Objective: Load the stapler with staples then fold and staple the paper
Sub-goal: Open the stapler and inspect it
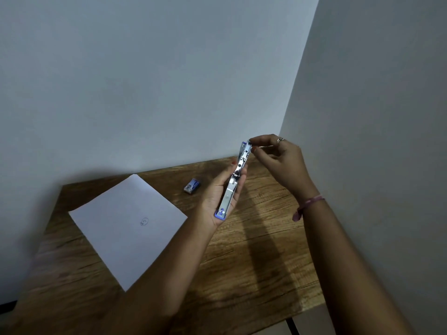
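Note:
My left hand (219, 197) holds a metal stapler with blue ends (233, 182) upright-tilted above the table, its underside facing me. My right hand (278, 160) pinches the stapler's far top end with thumb and fingers; whether a strip of staples is between those fingers I cannot tell. A white sheet of paper (125, 228) lies flat on the left part of the wooden table (254, 262), with a small circled pen mark at its middle. A small blue staple box (192, 185) rests on the table behind the paper, left of my left hand.
The table stands in a corner, with a pale wall (145, 81) behind and another wall (375, 141) on the right. My right wrist wears a pink band (308, 205). A dark table leg (292, 326) shows below the front edge.

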Demonstrator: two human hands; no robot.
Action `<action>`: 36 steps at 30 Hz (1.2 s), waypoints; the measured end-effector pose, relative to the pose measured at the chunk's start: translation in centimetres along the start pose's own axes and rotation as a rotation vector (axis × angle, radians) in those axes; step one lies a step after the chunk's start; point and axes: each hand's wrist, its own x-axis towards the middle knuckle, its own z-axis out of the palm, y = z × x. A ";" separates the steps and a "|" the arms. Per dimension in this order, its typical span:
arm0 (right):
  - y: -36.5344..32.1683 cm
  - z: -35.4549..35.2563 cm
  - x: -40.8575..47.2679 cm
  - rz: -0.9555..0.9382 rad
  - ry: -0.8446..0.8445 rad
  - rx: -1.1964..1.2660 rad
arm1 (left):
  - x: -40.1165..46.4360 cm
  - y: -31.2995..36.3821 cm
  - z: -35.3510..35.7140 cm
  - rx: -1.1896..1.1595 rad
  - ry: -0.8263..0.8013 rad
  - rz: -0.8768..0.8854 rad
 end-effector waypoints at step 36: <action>2.0 4.3 -1.7 0.053 -0.032 -0.243 | 1.8 -0.6 -1.6 0.016 0.334 0.133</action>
